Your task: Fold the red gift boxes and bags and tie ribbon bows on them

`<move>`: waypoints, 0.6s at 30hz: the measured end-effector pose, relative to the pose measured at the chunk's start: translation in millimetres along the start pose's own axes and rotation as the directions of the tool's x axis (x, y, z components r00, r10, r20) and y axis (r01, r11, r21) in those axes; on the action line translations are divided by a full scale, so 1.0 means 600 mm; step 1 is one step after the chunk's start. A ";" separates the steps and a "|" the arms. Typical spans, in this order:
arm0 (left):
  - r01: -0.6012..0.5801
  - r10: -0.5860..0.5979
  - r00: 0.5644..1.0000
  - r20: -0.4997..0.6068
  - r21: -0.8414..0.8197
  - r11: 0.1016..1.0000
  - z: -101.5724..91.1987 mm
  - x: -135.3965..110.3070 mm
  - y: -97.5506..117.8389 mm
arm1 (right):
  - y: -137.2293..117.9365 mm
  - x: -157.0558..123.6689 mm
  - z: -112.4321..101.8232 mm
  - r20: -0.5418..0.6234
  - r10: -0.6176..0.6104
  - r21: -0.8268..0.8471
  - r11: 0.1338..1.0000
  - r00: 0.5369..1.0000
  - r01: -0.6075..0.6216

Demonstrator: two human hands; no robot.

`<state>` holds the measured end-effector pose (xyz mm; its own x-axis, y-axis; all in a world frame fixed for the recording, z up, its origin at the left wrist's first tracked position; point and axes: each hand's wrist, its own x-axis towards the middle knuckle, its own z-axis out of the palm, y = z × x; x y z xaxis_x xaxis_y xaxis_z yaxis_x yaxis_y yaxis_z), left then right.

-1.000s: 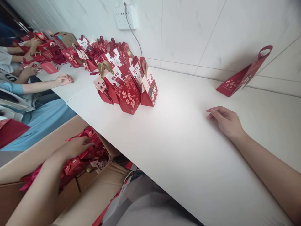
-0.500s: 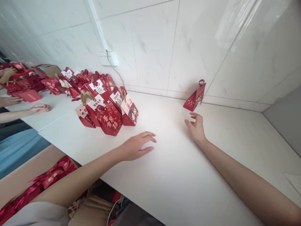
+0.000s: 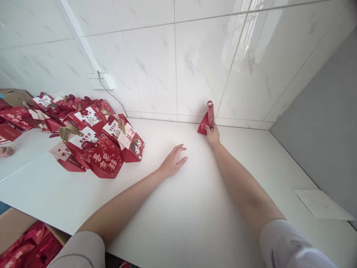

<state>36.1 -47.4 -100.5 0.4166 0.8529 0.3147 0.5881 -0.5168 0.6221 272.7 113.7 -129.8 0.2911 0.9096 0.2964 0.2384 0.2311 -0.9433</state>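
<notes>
My right hand (image 3: 212, 134) reaches far across the white table (image 3: 195, 208) and grips a small red gift box (image 3: 208, 118) with a loop handle, standing against the tiled wall. My left hand (image 3: 173, 162) lies flat on the table with its fingers spread, holding nothing, to the right of a heap of red gift boxes (image 3: 103, 149).
More red boxes (image 3: 41, 108) trail along the wall to the far left, where another person's hand (image 3: 5, 151) shows at the edge. A cardboard carton with red ribbons (image 3: 25, 242) sits below the table's near edge. A sheet of white paper (image 3: 320, 204) lies at the right.
My left hand came up out of the carton onto the table. My right hand moved forward to the wall and closed on the lone red box. The view swung right.
</notes>
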 end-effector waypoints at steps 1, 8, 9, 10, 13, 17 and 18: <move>0.008 -0.009 0.999 -0.039 -0.019 1.000 0.001 -0.001 -0.004 | -0.004 -0.004 -0.001 0.007 0.020 0.017 1.000 1.000 -0.020; 0.001 -0.075 0.939 -0.335 -0.214 0.977 0.002 0.002 -0.008 | -0.055 -0.132 -0.008 0.431 0.014 0.186 0.977 0.902 -0.104; 0.008 -0.101 0.929 -0.357 -0.251 0.968 0.000 0.001 -0.006 | -0.063 -0.158 -0.011 0.478 -0.005 0.200 0.974 0.878 -0.104; 0.024 -0.132 0.923 -0.361 -0.288 0.957 -0.002 -0.001 -0.004 | -0.071 -0.182 -0.014 0.511 -0.025 0.211 0.973 0.859 -0.098; 0.088 -0.196 0.943 -0.270 -0.365 0.927 -0.005 -0.004 -0.001 | -0.092 -0.235 -0.028 0.562 -0.076 0.236 0.969 0.824 -0.071; 0.146 -0.255 0.951 -0.177 -0.469 0.871 -0.008 -0.001 -0.010 | -0.115 -0.262 -0.043 0.586 -0.194 0.230 0.971 0.787 0.068; 0.169 -0.292 0.942 -0.164 -0.517 0.839 -0.009 0.000 -0.014 | -0.118 -0.265 -0.044 0.556 -0.231 0.217 0.968 0.799 0.129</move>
<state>27.6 -42.3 -102.1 0.1071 0.9665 0.2332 0.2052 -0.2509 0.9460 233.9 -56.4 -106.3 -0.3372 0.8650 0.3716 0.0671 0.4158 -0.9070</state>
